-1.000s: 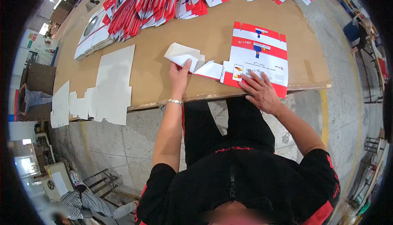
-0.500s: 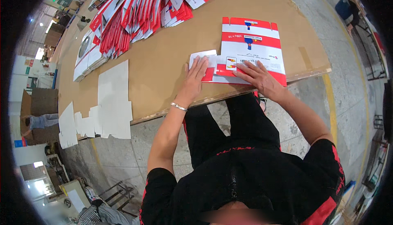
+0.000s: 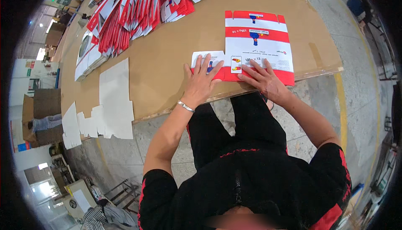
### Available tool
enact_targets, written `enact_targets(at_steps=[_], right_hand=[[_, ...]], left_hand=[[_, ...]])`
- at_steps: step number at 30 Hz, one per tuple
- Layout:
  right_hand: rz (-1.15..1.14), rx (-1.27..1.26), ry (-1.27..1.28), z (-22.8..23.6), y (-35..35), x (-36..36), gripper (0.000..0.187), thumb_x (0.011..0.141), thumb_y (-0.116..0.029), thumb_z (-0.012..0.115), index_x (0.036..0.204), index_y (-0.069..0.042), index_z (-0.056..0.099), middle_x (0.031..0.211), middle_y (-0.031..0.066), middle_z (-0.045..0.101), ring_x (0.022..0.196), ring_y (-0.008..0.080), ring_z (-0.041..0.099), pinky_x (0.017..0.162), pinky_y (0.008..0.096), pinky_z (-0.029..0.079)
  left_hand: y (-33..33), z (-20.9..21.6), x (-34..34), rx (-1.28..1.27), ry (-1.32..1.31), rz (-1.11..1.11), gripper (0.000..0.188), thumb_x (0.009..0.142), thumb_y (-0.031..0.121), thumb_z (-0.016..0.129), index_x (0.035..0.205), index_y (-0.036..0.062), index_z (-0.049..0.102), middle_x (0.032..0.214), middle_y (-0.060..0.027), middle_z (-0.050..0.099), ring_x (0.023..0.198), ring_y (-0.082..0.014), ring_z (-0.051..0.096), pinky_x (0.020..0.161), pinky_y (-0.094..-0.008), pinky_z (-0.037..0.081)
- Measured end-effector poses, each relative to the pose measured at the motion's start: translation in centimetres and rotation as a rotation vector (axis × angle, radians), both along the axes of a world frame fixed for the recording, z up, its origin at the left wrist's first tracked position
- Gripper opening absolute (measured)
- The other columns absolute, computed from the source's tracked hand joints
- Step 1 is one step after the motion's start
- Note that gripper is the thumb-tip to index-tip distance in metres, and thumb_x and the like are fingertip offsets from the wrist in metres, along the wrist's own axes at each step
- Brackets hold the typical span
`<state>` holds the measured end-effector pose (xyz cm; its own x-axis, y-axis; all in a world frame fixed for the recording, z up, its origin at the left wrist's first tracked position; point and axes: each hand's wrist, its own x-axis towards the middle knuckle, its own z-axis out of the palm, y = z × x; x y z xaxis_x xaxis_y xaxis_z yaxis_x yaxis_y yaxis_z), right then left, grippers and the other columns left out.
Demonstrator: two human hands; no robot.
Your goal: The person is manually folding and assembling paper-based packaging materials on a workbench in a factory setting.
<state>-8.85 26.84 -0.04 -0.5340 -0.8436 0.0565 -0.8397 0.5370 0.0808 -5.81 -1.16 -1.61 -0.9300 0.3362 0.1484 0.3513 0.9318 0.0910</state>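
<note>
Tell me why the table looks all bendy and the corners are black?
Head view: a fisheye lens bows the table edge and leaves a black ring around the rim; the light is bright and even, with only soft shadows under the left hand and right hand on the flat red-and-white box; the middle is sharp, the far edges smeared.

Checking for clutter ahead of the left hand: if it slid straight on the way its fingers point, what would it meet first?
The left hand lies on the flat carton's side flap. Beyond its fingertips is bare brown table, then probably the fanned red-and-white cartons; depth is uncertain.
</note>
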Motion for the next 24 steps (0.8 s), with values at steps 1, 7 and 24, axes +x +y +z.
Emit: enact_targets(at_steps=[1,7,24], right_hand=[[0.001,-0.011,0.027,-0.3,0.1,0.0,0.072,0.087,-0.013,0.053,0.151,-0.026,0.023,0.154,0.0053,0.028,0.140,0.0306,0.029,0.108,0.0619,0.026],[0.031,-0.014,0.055,-1.1,0.3,-0.3,0.070,0.088,-0.017,0.053,0.151,-0.023,0.024,0.153,0.0047,0.031,0.140,0.0302,0.030,0.109,0.0625,0.025],[0.073,0.051,-0.024,-0.3,0.9,-0.8,0.071,0.087,-0.015,0.053,0.151,-0.021,0.022,0.154,0.0011,0.029,0.141,0.0298,0.027,0.111,0.0611,0.023]], left_hand=[[0.1,0.1,0.0,-0.024,-0.009,0.000,0.059,0.091,0.041,0.055,0.146,0.0322,0.035,0.155,-0.0121,0.021,0.141,-0.0391,0.022,0.098,-0.0756,0.021],[0.5,0.6,0.2,-0.047,-0.062,0.045,0.054,0.095,0.043,0.047,0.146,0.0312,0.036,0.156,-0.0104,0.020,0.143,-0.0355,0.017,0.103,-0.0723,0.017],[0.6,-0.1,-2.4,0.229,-0.206,0.073,0.074,0.083,0.048,0.063,0.145,0.0176,0.038,0.156,-0.0129,0.023,0.146,-0.0327,0.011,0.111,-0.0621,0.005]])
